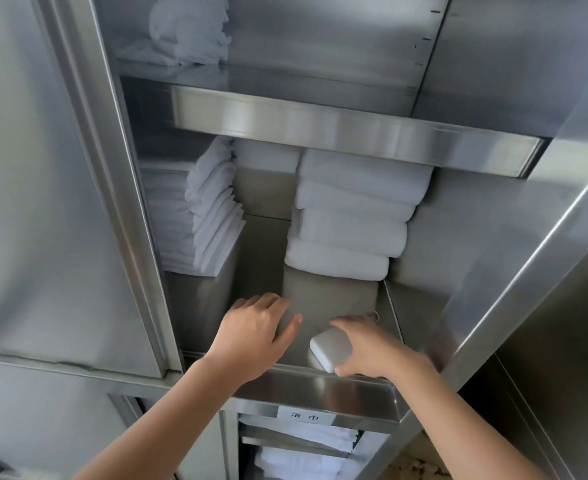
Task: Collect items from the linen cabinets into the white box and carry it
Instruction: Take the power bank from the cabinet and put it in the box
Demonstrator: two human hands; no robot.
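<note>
Linen (pixel 199 209) sits stacked at the left of the shelf (pixel 313 389), and the left hand (pixel 254 327) rests on the bare steel beside it, fingers loosely spread, likely for balance. In front of the thick towels (pixel 351 213), the right hand (pixel 372 344) pinches the small white box (pixel 330 348) at the shelf's front lip between thumb and fingers, seemingly to lift it.

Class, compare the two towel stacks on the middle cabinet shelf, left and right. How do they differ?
The left stack holds many thin folded layers; the right stack holds a few thick, plump ones. The left stack shows uneven edges; the right stack shows smooth rounded folds. The left stack hugs the cabinet wall; the right stack stands mid-shelf. Both are white.
</note>
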